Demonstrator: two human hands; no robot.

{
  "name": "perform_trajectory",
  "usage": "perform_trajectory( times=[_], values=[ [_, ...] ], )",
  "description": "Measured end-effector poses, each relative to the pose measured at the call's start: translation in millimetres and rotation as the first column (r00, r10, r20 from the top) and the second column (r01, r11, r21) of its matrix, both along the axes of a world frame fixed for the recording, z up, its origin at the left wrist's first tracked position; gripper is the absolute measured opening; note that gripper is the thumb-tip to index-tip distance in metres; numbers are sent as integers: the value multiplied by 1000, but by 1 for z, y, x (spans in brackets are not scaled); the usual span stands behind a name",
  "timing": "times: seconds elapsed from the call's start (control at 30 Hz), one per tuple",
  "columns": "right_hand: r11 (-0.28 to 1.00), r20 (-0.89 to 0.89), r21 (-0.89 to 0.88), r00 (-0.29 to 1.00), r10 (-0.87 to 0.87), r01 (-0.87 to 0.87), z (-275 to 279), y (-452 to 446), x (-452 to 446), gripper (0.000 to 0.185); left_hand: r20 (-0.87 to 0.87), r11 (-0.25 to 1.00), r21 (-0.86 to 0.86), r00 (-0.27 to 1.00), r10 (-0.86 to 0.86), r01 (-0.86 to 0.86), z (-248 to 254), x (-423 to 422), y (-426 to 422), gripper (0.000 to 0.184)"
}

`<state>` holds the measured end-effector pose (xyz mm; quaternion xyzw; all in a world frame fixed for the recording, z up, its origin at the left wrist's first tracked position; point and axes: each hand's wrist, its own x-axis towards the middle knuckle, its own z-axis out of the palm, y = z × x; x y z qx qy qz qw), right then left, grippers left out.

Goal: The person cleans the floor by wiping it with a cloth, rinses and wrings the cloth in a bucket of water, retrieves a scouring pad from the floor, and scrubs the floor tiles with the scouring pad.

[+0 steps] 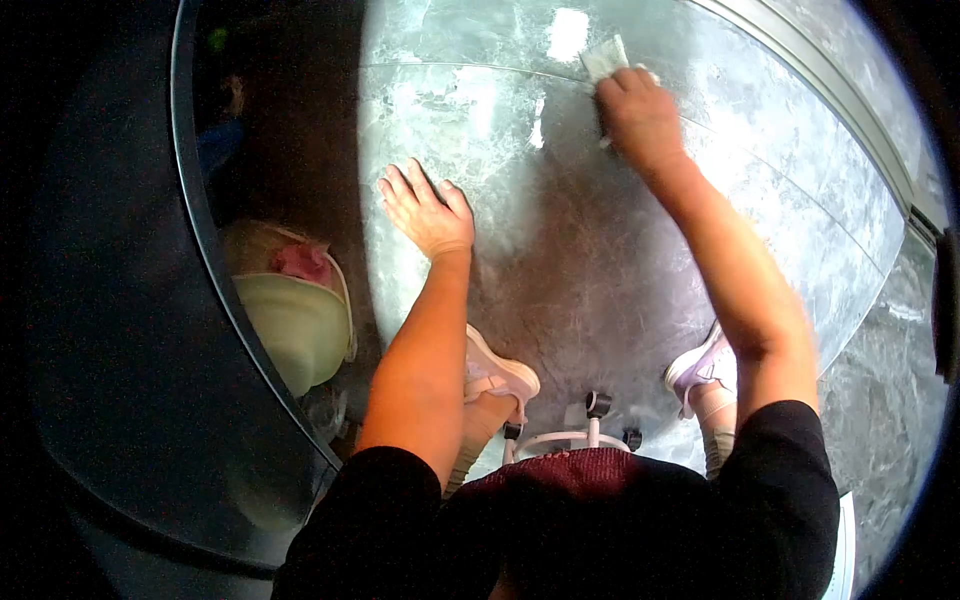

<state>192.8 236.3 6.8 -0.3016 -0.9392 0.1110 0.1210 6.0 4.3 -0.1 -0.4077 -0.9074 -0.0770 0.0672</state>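
Note:
My right hand point(640, 115) is closed around a pale, whitish cloth point(605, 60), slightly smeared by motion, near the far part of the grey tiled floor point(540, 220). The cloth sticks out beyond the fingers and appears to touch the floor; the rest of it is hidden in my grip. My left hand point(428, 210) has its fingers stretched and spread, palm down, at the left edge of the bright floor. It holds nothing. Whether the palm rests on the tile or hovers just above it, I cannot tell.
A pale bucket point(295, 325) with a pink cloth point(302, 262) stands at the left beside a dark curved-edged panel point(120, 300). My shoes point(500, 375) flank a wheeled stool base point(560, 438) below me. A light rail point(850, 110) borders the floor at upper right.

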Motion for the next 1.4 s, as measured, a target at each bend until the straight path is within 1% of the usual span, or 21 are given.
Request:
perform_trajectory(
  times=[0.07, 0.13, 0.2, 0.3, 0.43, 0.47, 0.53, 0.57, 0.63, 0.73, 0.87, 0.97, 1.03, 1.13, 1.2, 1.23, 1.27, 1.3, 1.33, 1.37, 1.4],
  values=[
    [998, -125, -22, 991, -57, 54, -15, -13, -36, 11, 6, 1000, -9, 1000, 5, -5, 2, 1, -3, 56],
    [997, -87, -54, 994, -64, 60, -18, -23, -85, 14, -17, 1000, -17, 1000, 2, -2, 0, 0, -2, 56],
    [980, -283, -147, 944, -173, 136, -3, -33, -123, 12, -49, 1000, 1, 998, -26, 27, -4, -2, -3, 54],
    [997, -178, -60, 983, -55, 45, 4, -22, -117, 6, -55, 999, 15, 998, -30, 31, -1, -1, -1, 53],
    [993, -91, -112, 995, -50, 40, 3, -3, 6, 17, -50, 1000, -7, 999, -21, 21, 0, 1, -1, 53],
    [998, -104, -9, 992, -65, 64, -12, 4, 45, 23, -42, 1000, -9, 999, -16, 15, 0, 2, -2, 53],
    [984, 25, -10, 984, -178, 178, 4, 10, 108, 18, -55, 999, 27, 998, -38, 39, -1, 1, -2, 53],
    [975, -65, 10, 973, -222, 223, 14, 9, 128, 14, -52, 999, 32, 998, -30, 32, -1, 0, -1, 53],
    [978, -15, 17, 978, -207, 207, 16, 13, 137, 14, -60, 999, 6, 998, -35, 35, -1, 1, -2, 53],
    [984, -50, 52, 985, -166, 168, 10, 8, 101, 13, -59, 1000, 2, 998, -24, 24, -2, 0, -2, 53],
    [995, -46, -86, 998, -43, 39, -13, -6, -18, 7, -28, 1000, 7, 1000, -3, 4, 1, 2, -3, 53],
    [997, -56, -61, 997, 45, -48, -7, -1, -40, 9, -25, 1000, 9, 1000, 2, -2, -1, -1, -4, 54],
    [990, 90, -140, 996, -9, 22, 8, 4, 2, 10, -47, 1000, 11, 999, -6, 6, 2, -1, -2, 53],
    [987, 57, -130, 995, -86, 93, 9, 3, 52, 12, -40, 1000, -9, 999, 17, -18, 3, 0, -3, 52],
    [951, 268, -170, 940, -209, 260, 21, 0, 56, 14, -33, 1000, 14, 999, 5, -4, 3, -1, -1, 52],
    [968, 157, -85, 963, -220, 235, 12, -4, 44, 13, -29, 1000, 4, 1000, 12, -12, 3, 0, -1, 52],
    [967, 252, -109, 947, -199, 232, 1, -5, 23, 11, -30, 1000, 6, 1000, 7, -7, 2, -1, 0, 52],
    [990, -13, -40, 991, -133, 132, -7, -9, 4, 7, -32, 1000, 6, 999, 6, -6, 2, 0, 0, 52],
    [990, -9, -87, 994, -112, 110, -6, -13, -23, 11, -35, 1000, 5, 999, 7, -7, 2, 1, -1, 52],
    [995, -115, -82, 991, -74, 64, -10, -13, -47, 10, -7, 1000, -1, 1000, 14, -14, 4, 1, 0, 51],
    [996, -32, -68, 997, -66, 64, -5, -15, -65, 10, -16, 1000, -12, 1000, 14, -14, 5, 1, -4, 51]
  ],
)
